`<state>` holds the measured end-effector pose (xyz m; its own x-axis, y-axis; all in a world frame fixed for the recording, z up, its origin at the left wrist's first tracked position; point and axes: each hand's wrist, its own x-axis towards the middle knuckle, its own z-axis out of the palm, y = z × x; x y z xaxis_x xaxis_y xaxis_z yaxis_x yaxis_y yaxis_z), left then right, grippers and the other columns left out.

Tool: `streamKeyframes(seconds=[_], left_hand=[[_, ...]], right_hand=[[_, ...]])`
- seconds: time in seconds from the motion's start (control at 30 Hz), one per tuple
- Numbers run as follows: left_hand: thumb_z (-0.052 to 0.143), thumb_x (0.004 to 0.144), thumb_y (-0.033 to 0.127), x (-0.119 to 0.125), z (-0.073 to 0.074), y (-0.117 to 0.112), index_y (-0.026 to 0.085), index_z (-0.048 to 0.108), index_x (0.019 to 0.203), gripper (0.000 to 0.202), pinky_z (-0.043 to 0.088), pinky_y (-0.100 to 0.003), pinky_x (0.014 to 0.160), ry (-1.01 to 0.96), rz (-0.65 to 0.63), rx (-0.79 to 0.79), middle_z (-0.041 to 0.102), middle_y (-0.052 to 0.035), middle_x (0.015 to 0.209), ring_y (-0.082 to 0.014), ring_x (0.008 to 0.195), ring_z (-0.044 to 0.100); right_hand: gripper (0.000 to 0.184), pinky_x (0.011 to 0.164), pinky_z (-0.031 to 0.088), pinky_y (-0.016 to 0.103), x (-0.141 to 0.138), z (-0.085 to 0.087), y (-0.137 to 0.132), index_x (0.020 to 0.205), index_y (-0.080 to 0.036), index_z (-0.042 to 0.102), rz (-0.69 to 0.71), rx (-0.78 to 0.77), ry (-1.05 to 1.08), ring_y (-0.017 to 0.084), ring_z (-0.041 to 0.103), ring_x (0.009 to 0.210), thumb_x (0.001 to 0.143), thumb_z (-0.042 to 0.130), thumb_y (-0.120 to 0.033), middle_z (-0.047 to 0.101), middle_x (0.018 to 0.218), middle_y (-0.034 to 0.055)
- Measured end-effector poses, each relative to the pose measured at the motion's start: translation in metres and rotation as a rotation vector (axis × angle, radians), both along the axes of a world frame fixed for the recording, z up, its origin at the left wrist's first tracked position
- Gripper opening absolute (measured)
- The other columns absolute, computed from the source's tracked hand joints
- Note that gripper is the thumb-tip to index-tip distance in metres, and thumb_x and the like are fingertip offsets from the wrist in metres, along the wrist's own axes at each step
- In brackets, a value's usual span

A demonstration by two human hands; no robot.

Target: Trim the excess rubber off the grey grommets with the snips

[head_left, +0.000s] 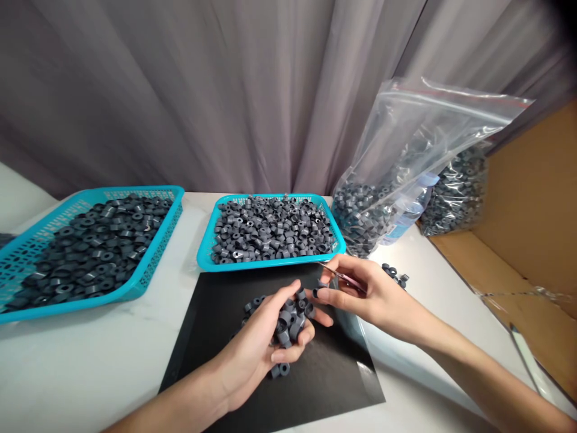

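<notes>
Rings [288, 319] fill the left hand [261, 334], its grip curled round them like a cup above the black mat [311, 394]; the right hand [376, 294], just to their right, pinches a thin tool [341, 277] and maybe one ring; the tool slants left, toward the middle basket [270, 264].

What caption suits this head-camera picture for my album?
Left hand cups small dark-grey cylindrical parts above a flat black sheet; right hand grips a slender pinkish metal tool.

Prob. sm. workshop: wht table [90, 361] w/ baskets [270, 263] & bags [419, 114] of gry pcs [270, 231].
</notes>
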<state>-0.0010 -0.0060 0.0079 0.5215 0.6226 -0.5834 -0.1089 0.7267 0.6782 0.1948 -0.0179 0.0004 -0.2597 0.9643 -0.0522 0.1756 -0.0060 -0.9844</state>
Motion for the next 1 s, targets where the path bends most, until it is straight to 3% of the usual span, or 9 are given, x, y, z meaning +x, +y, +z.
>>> streamKeyframes(seconds=[0.23, 0.37, 0.5, 0.73, 0.87, 1.0], left_hand=[[0.047, 0.102, 0.043, -0.001, -0.005, -0.001, 0.010, 0.066, 0.086, 0.041, 0.012, -0.015, 0.039, -0.035, -0.056, 0.065, 0.052, 0.0023, 0.055, -0.0017, 0.040, 0.021], [0.052, 0.101, 0.041, -0.001, -0.007, 0.000, 0.012, 0.066, 0.088, 0.035, 0.012, -0.015, 0.038, -0.015, -0.039, 0.105, 0.051, 0.0035, 0.054, -0.0023, 0.041, 0.018], [0.054, 0.100, 0.043, -0.001, -0.008, 0.000, 0.013, 0.064, 0.092, 0.032, 0.013, -0.013, 0.038, 0.005, -0.020, 0.127, 0.051, 0.0042, 0.056, -0.0029, 0.043, 0.020], [0.059, 0.098, 0.044, 0.001, -0.008, -0.003, 0.014, 0.061, 0.103, 0.031, 0.016, -0.013, 0.038, 0.012, 0.030, 0.106, 0.052, 0.0037, 0.068, -0.0036, 0.049, 0.030], [0.062, 0.096, 0.042, 0.000, -0.010, -0.004, 0.014, 0.060, 0.101, 0.029, 0.016, -0.013, 0.039, 0.016, 0.022, 0.102, 0.052, 0.0037, 0.064, -0.0042, 0.049, 0.030], [0.061, 0.093, 0.055, 0.000, -0.010, -0.003, 0.015, 0.059, 0.089, 0.041, 0.015, -0.014, 0.040, 0.017, -0.018, 0.127, 0.050, 0.0041, 0.062, -0.0033, 0.048, 0.027]], right_hand=[[0.019, 0.068, 0.043, 0.023, -0.001, 0.003, -0.002, 0.098, -0.021, 0.061, 0.049, 0.083, -0.090, 0.013, 0.054, 0.077, 0.095, 0.065, -0.038, 0.063, 0.092, 0.0003], [0.014, 0.065, 0.042, 0.024, -0.002, 0.006, -0.004, 0.100, -0.023, 0.063, 0.068, 0.142, -0.212, 0.012, 0.055, 0.070, 0.098, 0.061, -0.037, 0.067, 0.079, -0.0030], [0.011, 0.071, 0.045, 0.025, -0.003, 0.009, -0.008, 0.100, -0.025, 0.065, 0.059, 0.167, -0.291, 0.014, 0.062, 0.073, 0.098, 0.060, -0.035, 0.071, 0.078, -0.0042], [0.030, 0.071, 0.045, 0.027, -0.017, -0.010, -0.013, 0.105, -0.027, 0.070, -0.158, 0.236, -0.414, 0.018, 0.065, 0.085, 0.083, 0.078, -0.046, 0.073, 0.098, -0.0006], [0.023, 0.071, 0.045, 0.028, -0.022, -0.020, -0.014, 0.102, -0.026, 0.071, -0.164, 0.210, -0.341, 0.018, 0.064, 0.081, 0.087, 0.074, -0.042, 0.072, 0.094, 0.0008], [0.024, 0.076, 0.048, 0.029, -0.020, -0.021, -0.012, 0.101, -0.024, 0.073, -0.141, 0.132, -0.187, 0.020, 0.063, 0.085, 0.089, 0.071, -0.045, 0.072, 0.095, 0.0034]])
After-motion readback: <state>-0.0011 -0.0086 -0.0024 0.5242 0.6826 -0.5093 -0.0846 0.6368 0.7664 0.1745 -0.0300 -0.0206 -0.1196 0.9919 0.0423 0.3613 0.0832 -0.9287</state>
